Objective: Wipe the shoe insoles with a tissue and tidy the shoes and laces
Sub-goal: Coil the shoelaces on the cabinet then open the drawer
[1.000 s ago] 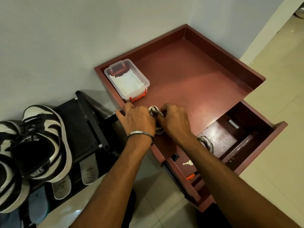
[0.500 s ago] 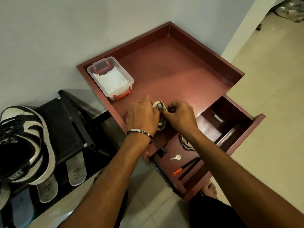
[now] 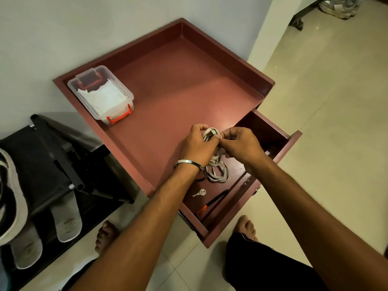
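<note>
Both hands meet over the front edge of the dark red wooden tabletop (image 3: 168,85) with its raised rim, just above the open red wooden drawer (image 3: 270,131). The left hand (image 3: 196,144), a silver bangle (image 3: 188,162) on its wrist, has its grip curled round a coiled bundle of off-white flat shoelaces (image 3: 211,133). The right hand (image 3: 241,143) pinches the same bundle from the other side, thumb and fingertips clamped on it. A second off-white lace bundle (image 3: 218,172) lies in the drawer just below the hands, near a small silver key (image 3: 200,193) and a black pen with an orange tip (image 3: 212,202). At the tabletop's far left corner stands a clear plastic box with orange clasps (image 3: 100,94), white tissues inside. Pale insoles (image 3: 66,221) lean on the black shoe rack (image 3: 48,156) at left
</note>
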Tool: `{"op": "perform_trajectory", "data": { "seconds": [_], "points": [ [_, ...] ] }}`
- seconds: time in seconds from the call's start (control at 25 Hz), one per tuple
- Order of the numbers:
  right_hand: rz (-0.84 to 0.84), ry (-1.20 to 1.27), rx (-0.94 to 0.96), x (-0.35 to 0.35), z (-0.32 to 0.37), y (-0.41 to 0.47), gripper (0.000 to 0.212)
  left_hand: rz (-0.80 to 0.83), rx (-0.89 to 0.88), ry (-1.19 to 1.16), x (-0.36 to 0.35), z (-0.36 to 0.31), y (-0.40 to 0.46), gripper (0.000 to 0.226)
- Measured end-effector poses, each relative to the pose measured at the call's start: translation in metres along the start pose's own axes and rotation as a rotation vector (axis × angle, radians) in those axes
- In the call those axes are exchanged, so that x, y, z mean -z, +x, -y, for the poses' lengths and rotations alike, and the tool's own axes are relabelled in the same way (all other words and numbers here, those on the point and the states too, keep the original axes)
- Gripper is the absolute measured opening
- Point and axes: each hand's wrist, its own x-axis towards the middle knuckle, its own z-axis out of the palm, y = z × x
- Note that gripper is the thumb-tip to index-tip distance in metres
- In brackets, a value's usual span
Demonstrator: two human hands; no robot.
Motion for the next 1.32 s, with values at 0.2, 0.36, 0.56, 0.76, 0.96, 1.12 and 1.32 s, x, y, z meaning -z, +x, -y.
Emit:
{"op": "perform_trajectory", "data": {
  "seconds": [0.2, 0.36, 0.56, 0.76, 0.96, 1.12, 1.32],
  "points": [
    [0.109, -0.056, -0.019, 0.021, -0.013, 0.0, 0.004, 0.068, 0.022, 0.071, -0.017, -0.002, -0.004, 0.024],
    [0.169, -0.13, 0.002, 0.028, -0.019, 0.004, 0.008, 0.013, -0.029, 0.222, -0.024, -0.001, -0.01, 0.021],
    [0.22, -0.288, -0.003, 0.025, -0.031, 0.015, 0.002, 0.087, 0.057, 0.235, -0.025, 0.018, -0.011, 0.014],
    [0.276, -0.472, -0.037, 0.01, -0.042, 0.025, 0.005, 0.152, 0.066, 0.313, -0.028, 0.036, -0.021, 0.014],
    [0.319, -0.562, -0.066, -0.007, -0.053, 0.029, 0.011, 0.231, 0.278, 0.282, -0.025, 0.064, -0.015, 0.009],
    [0.322, -0.571, -0.115, -0.025, -0.068, 0.035, 0.013, 0.279, 0.357, 0.393, -0.022, 0.081, -0.008, 0.022],
    [0.365, -0.644, -0.177, -0.046, -0.094, 0.035, 0.01, 0.3, 0.336, 0.539, -0.025, 0.084, -0.007, 0.026]
  ]
}}
